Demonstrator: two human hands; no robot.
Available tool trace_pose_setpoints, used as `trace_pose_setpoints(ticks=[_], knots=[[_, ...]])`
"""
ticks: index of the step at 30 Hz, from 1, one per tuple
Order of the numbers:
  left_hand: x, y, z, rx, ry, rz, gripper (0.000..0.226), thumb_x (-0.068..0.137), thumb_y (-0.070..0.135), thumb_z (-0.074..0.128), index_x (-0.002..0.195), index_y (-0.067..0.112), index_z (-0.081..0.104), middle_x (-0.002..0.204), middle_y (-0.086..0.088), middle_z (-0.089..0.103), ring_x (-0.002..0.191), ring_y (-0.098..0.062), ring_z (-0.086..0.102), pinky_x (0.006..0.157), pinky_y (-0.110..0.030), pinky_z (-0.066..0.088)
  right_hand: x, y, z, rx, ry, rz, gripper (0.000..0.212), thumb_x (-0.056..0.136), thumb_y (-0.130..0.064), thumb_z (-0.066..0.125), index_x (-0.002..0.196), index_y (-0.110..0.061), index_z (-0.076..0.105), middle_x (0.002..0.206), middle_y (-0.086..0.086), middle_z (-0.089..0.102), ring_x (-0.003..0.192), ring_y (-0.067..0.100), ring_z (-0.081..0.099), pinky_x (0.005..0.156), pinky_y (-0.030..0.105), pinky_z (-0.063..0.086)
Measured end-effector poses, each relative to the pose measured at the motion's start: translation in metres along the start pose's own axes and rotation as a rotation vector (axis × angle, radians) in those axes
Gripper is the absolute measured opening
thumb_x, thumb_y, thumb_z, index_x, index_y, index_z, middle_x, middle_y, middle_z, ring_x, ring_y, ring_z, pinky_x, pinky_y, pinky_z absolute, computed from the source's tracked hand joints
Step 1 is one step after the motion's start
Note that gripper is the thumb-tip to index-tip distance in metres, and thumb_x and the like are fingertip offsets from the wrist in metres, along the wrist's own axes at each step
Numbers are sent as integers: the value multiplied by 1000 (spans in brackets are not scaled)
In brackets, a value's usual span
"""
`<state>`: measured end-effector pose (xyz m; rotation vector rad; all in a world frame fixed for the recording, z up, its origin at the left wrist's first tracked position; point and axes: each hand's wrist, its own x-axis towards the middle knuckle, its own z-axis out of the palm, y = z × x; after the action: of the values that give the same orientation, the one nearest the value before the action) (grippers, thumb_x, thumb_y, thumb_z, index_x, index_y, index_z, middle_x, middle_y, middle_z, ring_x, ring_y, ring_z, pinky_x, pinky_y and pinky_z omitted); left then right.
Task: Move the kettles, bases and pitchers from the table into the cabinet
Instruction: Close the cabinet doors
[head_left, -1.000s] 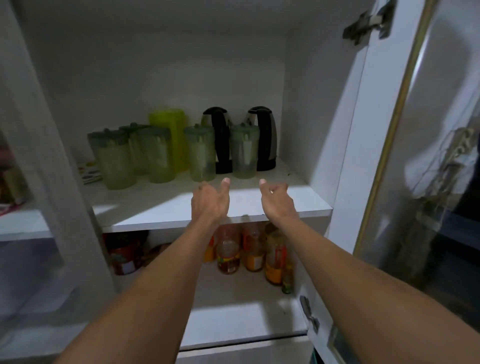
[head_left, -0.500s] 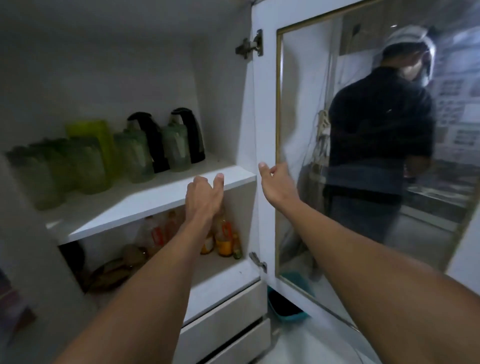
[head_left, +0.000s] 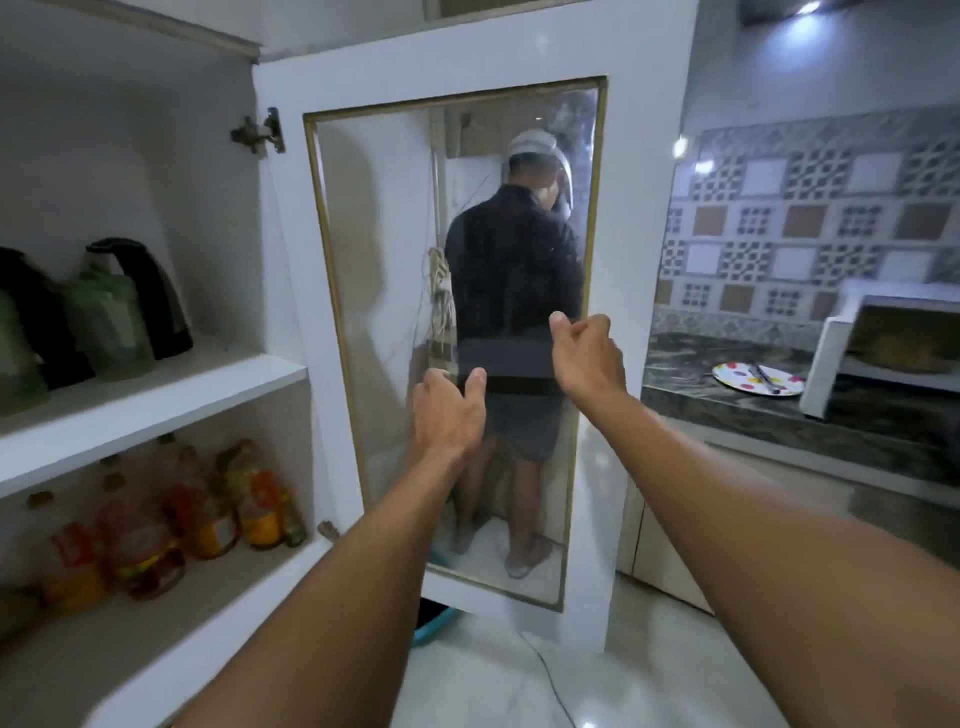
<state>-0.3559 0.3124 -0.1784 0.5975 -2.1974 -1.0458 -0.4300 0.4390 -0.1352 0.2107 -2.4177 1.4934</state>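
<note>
Swung right since a second ago, both empty, loosely open hands, left hand (head_left: 451, 413) and right hand (head_left: 587, 353), now over the glass door (head_left: 462, 332), with kettles (head_left: 150, 296) and pitchers (head_left: 106, 322) sitting on the cabinet shelf (head_left: 156, 395).

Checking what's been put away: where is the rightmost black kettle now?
In the head view, the black kettle stands at far left on the cabinet's upper shelf, behind a green pitcher, near the right wall.
</note>
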Motion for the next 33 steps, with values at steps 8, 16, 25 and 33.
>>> trace_pose_setpoints(ticks=[8, 16, 25, 33], knots=[[-13, 95, 111, -35, -48, 71, 55, 96, 47, 51, 133, 6, 45, 131, -11, 54, 106, -22, 57, 79, -29, 44, 77, 30, -103, 133, 220, 24, 35, 97, -46, 46, 111, -14, 46, 119, 12, 61, 95, 29, 54, 78, 33, 35], [-18, 141, 169, -56, -90, 96, 78, 86, 41, 70, 144, 9, 29, 146, -13, 35, 129, -28, 46, 100, -34, 43, 127, 44, -113, 269, -122, -26, 80, 86, -66, 46, 146, -14, 36, 139, 11, 55, 121, 33, 55, 101, 45, 45], [-18, 127, 170, 36, -10, 11, 92, 77, 40, 80, 145, 11, 26, 146, -10, 29, 130, -29, 43, 100, -35, 44, 123, 37, -88, 299, -147, -57, 54, 92, -60, 42, 126, -19, 52, 114, 3, 60, 113, 31, 57, 102, 48, 44], [-53, 127, 131, 38, 9, 93, 98, 77, 38, 80, 149, 11, 19, 149, -11, 23, 134, -28, 38, 104, -35, 41, 73, 18, -96, 300, -60, -90, 42, 94, -54, 43, 70, -20, 52, 79, 2, 61, 95, 31, 58, 89, 45, 45]])
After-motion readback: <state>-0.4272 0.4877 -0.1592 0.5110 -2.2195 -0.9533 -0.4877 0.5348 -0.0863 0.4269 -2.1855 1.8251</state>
